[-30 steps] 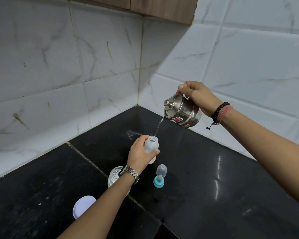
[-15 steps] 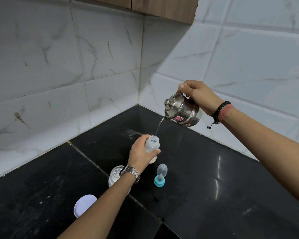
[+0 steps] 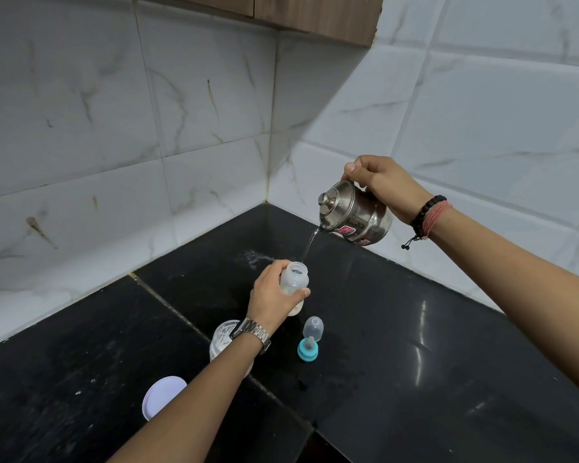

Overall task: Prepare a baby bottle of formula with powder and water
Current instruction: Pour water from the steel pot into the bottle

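left hand (image 3: 274, 295) grips open baby bottle (image 3: 294, 282), upright on the black counter (image 3: 415, 379). right hand (image 3: 381, 185) clasps the handle of a tilted steel kettle (image 3: 355, 215), up and right of the bottle; thin water stream (image 3: 310, 243) falls into its neck. just right and nearer: clear cap (image 3: 313, 328), teal-ringed nipple (image 3: 308, 349). white marble-tiled corner. a container (image 3: 222, 339) mostly hidden behind left wrist; white lid (image 3: 163, 396) partly covered by forearm.

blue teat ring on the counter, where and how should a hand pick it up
Pinch the blue teat ring by its round collar, coming from above: it stands upright on the counter, teat pointing up, so avoid the teat. The clear cap lies close behind.
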